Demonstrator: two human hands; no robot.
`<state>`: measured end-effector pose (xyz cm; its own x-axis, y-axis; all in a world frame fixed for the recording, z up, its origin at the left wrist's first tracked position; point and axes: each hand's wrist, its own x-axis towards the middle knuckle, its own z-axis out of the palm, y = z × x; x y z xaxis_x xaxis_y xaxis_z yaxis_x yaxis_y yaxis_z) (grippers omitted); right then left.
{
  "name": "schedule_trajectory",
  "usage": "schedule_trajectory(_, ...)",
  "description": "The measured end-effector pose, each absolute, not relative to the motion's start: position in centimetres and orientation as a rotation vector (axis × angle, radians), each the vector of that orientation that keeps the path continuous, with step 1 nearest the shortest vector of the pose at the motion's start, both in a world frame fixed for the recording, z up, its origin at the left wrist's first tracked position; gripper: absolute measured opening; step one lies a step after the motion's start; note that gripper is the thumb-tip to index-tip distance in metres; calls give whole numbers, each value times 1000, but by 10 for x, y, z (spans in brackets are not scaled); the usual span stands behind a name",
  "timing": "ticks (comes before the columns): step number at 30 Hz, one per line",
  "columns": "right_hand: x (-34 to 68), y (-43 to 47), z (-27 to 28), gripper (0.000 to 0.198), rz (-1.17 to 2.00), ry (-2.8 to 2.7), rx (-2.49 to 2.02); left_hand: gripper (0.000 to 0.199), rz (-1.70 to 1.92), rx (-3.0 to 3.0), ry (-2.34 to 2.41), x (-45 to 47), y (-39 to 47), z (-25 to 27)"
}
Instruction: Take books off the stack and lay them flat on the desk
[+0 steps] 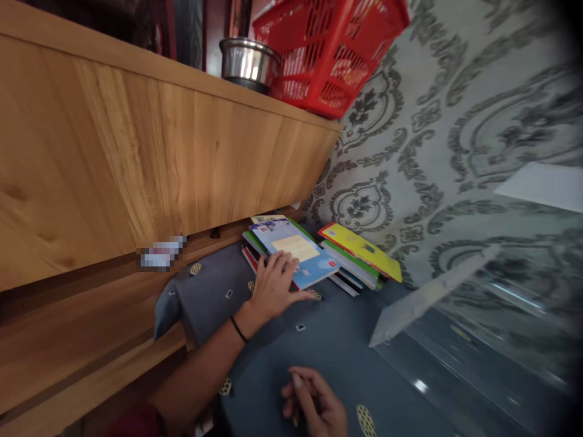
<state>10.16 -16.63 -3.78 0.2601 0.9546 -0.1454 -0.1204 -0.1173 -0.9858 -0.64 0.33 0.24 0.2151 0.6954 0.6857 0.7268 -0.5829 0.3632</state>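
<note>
My left hand [275, 285], with a dark band at its wrist, rests on the near left edge of a light-blue book [319, 270]. Its fingers are spread and the thumb points right. That book tops a stack of books on the dark patterned cloth [328, 340]. Beside it on the right, a yellow book [368, 252] with a red edge lies on a second stack. Lower down, my right hand [316, 403] hovers over or rests on the cloth, fingers curled and thumb across them. Whatever may be inside those fingers is hidden.
A wooden cabinet panel [182, 158] rises behind the books. On its top stand a metal pot [250, 60] and a red plastic basket [328, 60]. Patterned wallpaper [410, 121] covers the right wall. Clear, shiny plastic panels [437, 297] stand at the right.
</note>
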Motion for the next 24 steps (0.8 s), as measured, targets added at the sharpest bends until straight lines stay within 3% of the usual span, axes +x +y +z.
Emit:
schedule_trajectory(2,103,-166,-37,52,1178,-901,-1330,77,-1489,-2394,-1433,-13,7,6)
schedule_trajectory(6,106,-165,-37,57,1242,-942,-1296,39,-1887,-2213,-1511,-29,20,3)
schedule_trajectory(8,108,-165,-35,57,1246,-950,-1291,29,-1982,-2150,-1572,-33,27,-2)
schedule_trajectory(14,114,-135,-8,47,1035,-1013,-1255,30,-1857,-2172,-1632,-31,30,-11)
schedule_trajectory(20,107,-65,19,78,1160,-913,-1125,34,-1705,-2181,-1602,-26,23,-8)
schedule_trajectory(24,95,-41,21,58,1146,-697,-1009,42,-1547,-2227,-1515,-22,18,-9)
